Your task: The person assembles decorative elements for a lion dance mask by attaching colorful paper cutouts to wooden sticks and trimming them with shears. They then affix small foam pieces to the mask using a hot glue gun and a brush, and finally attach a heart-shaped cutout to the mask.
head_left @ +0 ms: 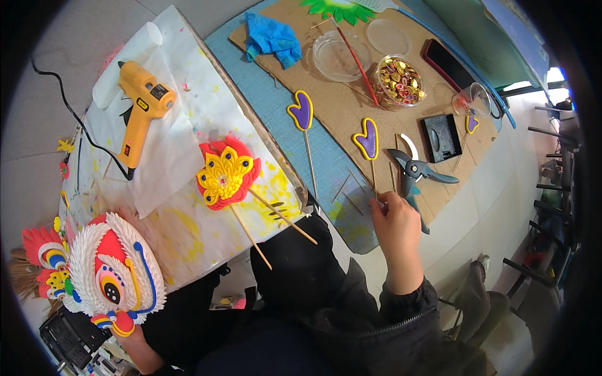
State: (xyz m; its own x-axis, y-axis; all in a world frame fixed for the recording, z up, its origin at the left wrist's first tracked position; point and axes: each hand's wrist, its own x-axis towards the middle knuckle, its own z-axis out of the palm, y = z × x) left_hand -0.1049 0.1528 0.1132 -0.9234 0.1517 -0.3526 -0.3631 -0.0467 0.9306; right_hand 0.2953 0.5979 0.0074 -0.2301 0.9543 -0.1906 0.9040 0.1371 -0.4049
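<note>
At lower left is a white lion-dance head figure (119, 269) with a red stripe, a big eye and blue and yellow trim. My left hand (135, 348) holds it from below, the fingers mostly hidden behind it. At the front of the blue table, my right hand (396, 222) pinches the lower end of a thin stick that carries a purple, yellow-edged ornament (366, 139). Pruning shears (415, 169) lie just beyond that hand. A similar purple ornament (302, 111) on a stick rests to its left.
A yellow hot glue gun (139, 113) with a black cord and a red-and-yellow flower ornament (226, 172) on two sticks lie on the paint-stained left table (182, 238). Farther right are a tub of gold pieces (399, 81), a phone (446, 64), a black tray (441, 136) and a blue cloth (272, 39).
</note>
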